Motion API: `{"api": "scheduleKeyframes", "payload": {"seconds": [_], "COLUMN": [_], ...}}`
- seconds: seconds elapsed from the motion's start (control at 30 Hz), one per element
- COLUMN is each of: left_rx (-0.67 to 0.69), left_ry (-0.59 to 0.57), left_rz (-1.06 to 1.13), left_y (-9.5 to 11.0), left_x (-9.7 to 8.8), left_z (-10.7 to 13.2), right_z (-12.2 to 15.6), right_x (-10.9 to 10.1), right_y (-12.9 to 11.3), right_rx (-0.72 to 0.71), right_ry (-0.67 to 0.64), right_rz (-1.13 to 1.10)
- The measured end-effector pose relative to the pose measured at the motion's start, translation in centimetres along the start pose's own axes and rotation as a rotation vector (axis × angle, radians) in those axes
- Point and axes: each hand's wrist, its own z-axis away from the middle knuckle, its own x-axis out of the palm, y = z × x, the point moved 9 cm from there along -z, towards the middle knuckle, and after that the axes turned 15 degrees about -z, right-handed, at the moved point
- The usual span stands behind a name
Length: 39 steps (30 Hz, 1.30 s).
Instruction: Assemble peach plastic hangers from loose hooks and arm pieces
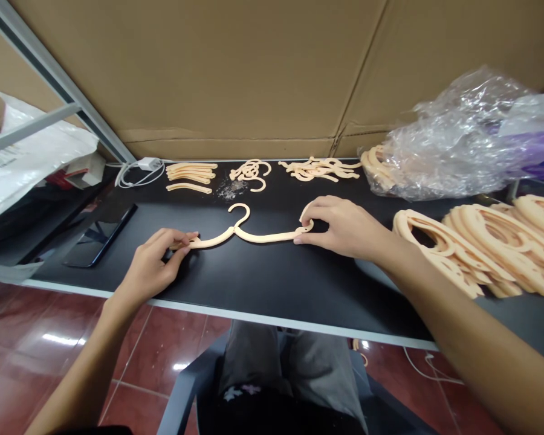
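Note:
A cream plastic clothes hanger (265, 237) spreads across the black table in front of me, its hook (242, 211) pointing away. My left hand (156, 263) pinches the hanger's left end between thumb and fingers. At the other end, my right hand (338, 223) grips the tip, where a small curved piece shows at the fingers. Whether that piece is joined to the arm, I cannot tell. The fingertips of both hands partly cover the ends.
Along the back lie straight bars (191, 172), loose hooks (254, 172) and curved pieces (320, 169). Folded hangers (480, 241) are stacked at right, below a clear plastic bag (453, 145). A phone (102, 235) and a white cable (138, 172) sit at left.

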Motion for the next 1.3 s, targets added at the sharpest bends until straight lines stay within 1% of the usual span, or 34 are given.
{"api": "scheduleKeyframes", "payload": {"seconds": [0.13,0.27,0.37,0.5,0.57,0.63,0.7,0.8,0.9,0.97,1.1,1.3], "left_rx": [0.015,0.011,0.009,0.001,0.004,0.015,0.057,0.111,0.063,0.045,0.06,0.066], "left_ry": [-0.004,-0.005,-0.012,-0.031,-0.039,-0.045,-0.044,0.002,0.072,0.07,0.059,0.055], "left_rz": [-0.003,-0.011,-0.018,-0.016,-0.028,-0.051,-0.064,-0.109,-0.178,-0.161,-0.091,-0.12], "left_y": [0.1,0.1,0.2,0.3,0.3,0.3,0.5,1.0,0.7,0.7,1.1,1.6], "left_x": [0.1,0.2,0.2,0.3,0.4,0.5,0.5,0.1,-0.5,-0.4,-0.2,-0.2], "left_z": [-0.1,-0.1,-0.2,-0.2,-0.2,-0.2,-0.2,-0.2,-0.3,-0.2,-0.2,-0.7], "right_z": [-0.1,-0.2,-0.2,0.0,0.0,0.1,0.1,0.1,0.1,0.1,0.1,0.2], "right_x": [0.2,0.4,0.8,1.6,1.9,1.8,1.8,1.7,1.8,1.8,1.9,1.8], "right_y": [-0.4,-0.5,-0.9,-2.1,-2.6,-2.8,-2.8,-2.8,-3.0,-3.1,-3.3,-3.6], "right_rx": [-0.06,-0.07,-0.071,-0.122,-0.143,-0.145,-0.135,-0.125,-0.132,-0.136,-0.144,-0.166], "right_ry": [-0.007,-0.023,-0.067,-0.154,-0.173,-0.167,-0.16,-0.16,-0.171,-0.176,-0.171,-0.156], "right_rz": [-0.074,-0.132,-0.206,-0.333,-0.366,-0.378,-0.376,-0.366,-0.39,-0.412,-0.423,-0.425]}}
